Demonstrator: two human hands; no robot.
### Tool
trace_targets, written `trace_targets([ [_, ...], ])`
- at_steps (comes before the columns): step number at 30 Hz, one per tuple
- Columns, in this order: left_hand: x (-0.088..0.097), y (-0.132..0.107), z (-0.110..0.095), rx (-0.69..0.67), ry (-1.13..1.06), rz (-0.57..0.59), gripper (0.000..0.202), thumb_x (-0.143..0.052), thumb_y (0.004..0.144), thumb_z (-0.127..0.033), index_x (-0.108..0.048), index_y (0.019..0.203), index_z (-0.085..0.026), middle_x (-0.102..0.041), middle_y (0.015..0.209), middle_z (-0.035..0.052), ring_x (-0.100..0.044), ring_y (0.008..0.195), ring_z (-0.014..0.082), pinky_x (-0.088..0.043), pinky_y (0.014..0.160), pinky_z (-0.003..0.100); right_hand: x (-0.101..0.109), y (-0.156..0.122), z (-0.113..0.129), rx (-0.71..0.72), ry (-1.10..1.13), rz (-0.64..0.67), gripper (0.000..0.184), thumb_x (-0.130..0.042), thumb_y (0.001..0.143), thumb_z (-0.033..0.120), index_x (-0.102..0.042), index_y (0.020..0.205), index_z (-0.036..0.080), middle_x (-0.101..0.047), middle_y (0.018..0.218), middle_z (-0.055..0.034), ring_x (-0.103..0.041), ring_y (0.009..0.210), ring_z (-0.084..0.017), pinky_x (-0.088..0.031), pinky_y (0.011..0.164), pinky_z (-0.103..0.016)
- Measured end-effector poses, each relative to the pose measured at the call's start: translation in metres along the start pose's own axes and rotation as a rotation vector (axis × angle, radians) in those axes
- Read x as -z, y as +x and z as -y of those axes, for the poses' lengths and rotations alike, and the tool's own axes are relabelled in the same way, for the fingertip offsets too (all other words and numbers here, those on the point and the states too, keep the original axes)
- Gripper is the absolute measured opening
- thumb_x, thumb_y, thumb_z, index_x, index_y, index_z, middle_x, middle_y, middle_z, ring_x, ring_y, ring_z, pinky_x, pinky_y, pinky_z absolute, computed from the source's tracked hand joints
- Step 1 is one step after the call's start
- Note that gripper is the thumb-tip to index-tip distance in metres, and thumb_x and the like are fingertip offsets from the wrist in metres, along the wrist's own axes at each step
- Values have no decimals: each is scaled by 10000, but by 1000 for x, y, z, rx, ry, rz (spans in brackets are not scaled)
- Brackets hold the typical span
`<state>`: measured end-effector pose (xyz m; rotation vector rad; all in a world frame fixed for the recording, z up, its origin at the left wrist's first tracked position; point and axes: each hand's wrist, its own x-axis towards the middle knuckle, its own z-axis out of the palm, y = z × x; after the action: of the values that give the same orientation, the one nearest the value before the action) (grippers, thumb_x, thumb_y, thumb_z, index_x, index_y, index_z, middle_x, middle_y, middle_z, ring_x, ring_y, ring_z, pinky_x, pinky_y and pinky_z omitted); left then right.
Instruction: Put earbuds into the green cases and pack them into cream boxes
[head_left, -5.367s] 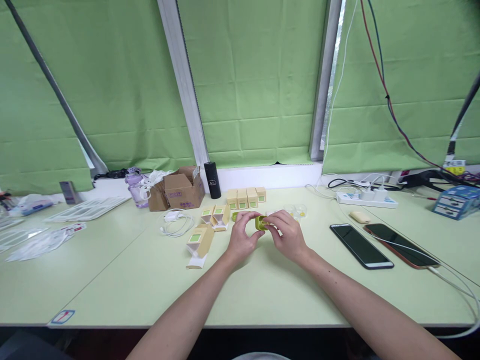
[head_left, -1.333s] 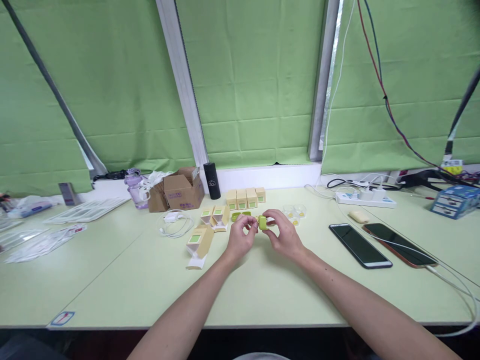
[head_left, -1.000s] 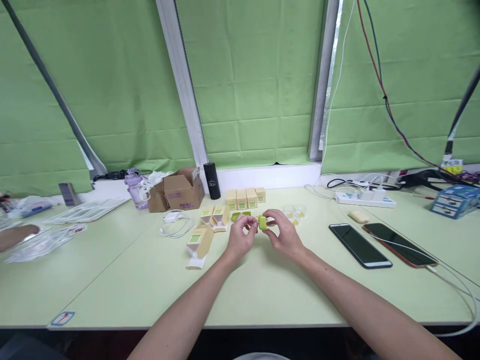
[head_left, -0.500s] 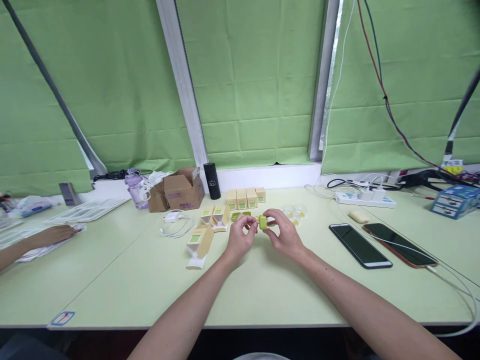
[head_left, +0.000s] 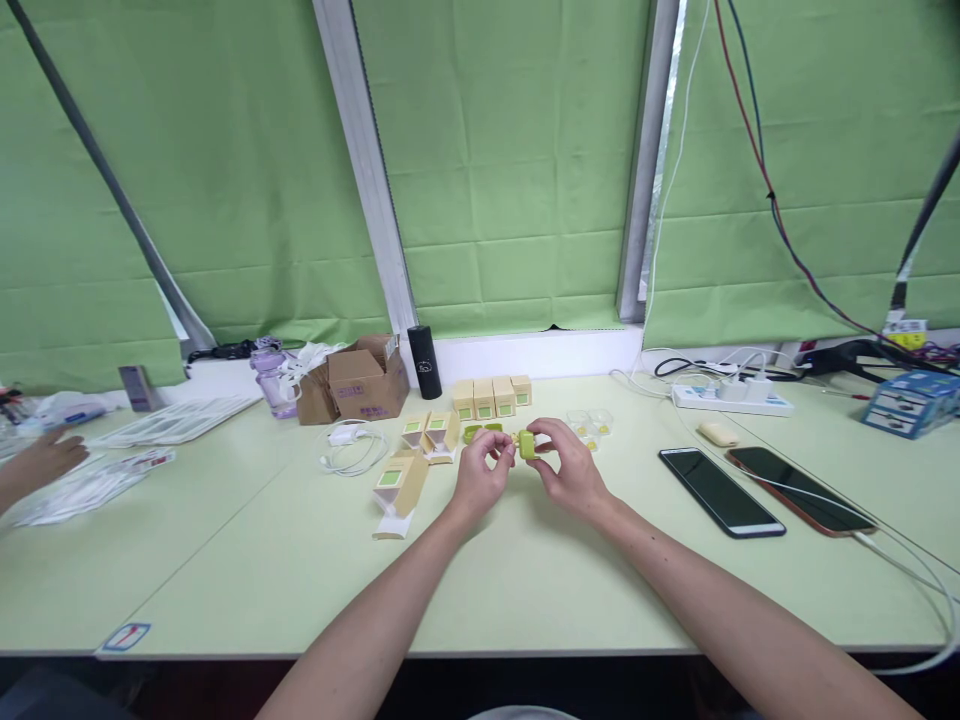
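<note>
2 bare hands are coming close together above the bench (head_left: 525, 580), their fingertips almost meeting. The right hand (head_left: 571, 470) is holding a small green case (head_left: 527, 445) between its thumb and fingers, the gap narrowing to the case's sides. The left hand (head_left: 480, 475) is pinching a small yellowish piece (head_left: 515, 438) just left of the case; its exact shape is too small to tell. Just beyond the left hand, a green holder (head_left: 472, 433) is lying partly hidden by the fingers. Beyond and slightly right of the right hand, 3 clear cups (head_left: 598, 427) are sitting in a cluster, showing yellow inside. Farther ahead of both hands, 4 small cartons (head_left: 485, 396) are standing in a row, and left of the left hand 3 opened cartons (head_left: 409, 478) are lying with flaps hanging out. Well to the right of the right hand, 2 phones (head_left: 720, 490) are lying flat, a cream case (head_left: 718, 433) resting beyond them. Far to the left of the left hand, a co-worker's hand (head_left: 52, 459) is hovering near some plastic sleeves (head_left: 97, 490)
</note>
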<state>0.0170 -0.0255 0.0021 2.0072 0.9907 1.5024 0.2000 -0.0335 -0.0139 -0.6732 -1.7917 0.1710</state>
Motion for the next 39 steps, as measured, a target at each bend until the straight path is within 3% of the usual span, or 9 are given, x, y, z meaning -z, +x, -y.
trace_targets([
  [30,2,0,0,-12,27,-19,194,-614,924,-275,-619,742,-207,-638,775,35,-609,793,192,-481,747,320,1,0,1,-6,3,-8,436,-574,924,93,-551,1316,283,-619,1250,-107,-644,1107,-267,-702,798,-459],
  [39,3,0,3,2,7,-18,170,-607,938,-304,-612,798,-208,-635,749,26,-614,754,187,-488,749,326,2,0,0,-12,2,-14,443,-574,911,84,-552,1306,283,-616,1255,-105,-636,1111,-268,-702,786,-451],
])
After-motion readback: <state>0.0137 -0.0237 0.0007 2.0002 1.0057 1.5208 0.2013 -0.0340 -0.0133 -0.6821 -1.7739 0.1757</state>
